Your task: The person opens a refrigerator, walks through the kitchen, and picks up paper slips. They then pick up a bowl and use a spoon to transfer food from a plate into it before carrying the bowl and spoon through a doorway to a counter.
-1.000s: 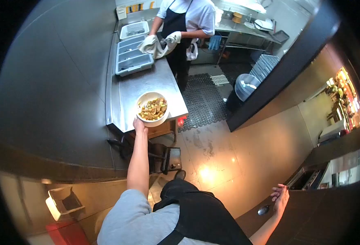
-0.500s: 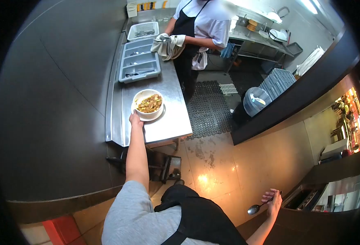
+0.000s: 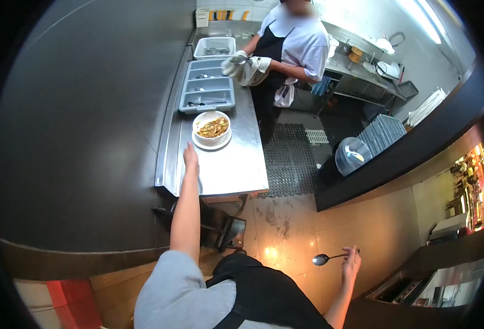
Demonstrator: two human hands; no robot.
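Observation:
A white bowl of chunky cooked food (image 3: 212,127) rests on a white plate (image 3: 218,146) on the steel table. My left hand (image 3: 190,157) reaches out just short of the plate's near left side, fingers extended, with nothing in it. Off to the right, above the floor, my right hand (image 3: 351,262) grips a metal spoon (image 3: 321,259) by the end of its handle, its bowl pointing left.
Beyond the bowl, a grey cutlery tray (image 3: 208,102) and a white basket (image 3: 214,40) stand on the steel table (image 3: 236,178). Across it, a person (image 3: 302,49) holds a cloth (image 3: 245,70) around cutlery. A dark partition (image 3: 401,159) edges the passage at right.
My left hand has let go of the bowl and plate and drawn back slightly. The spoon in my right hand has swung to nearly level. The view has shifted.

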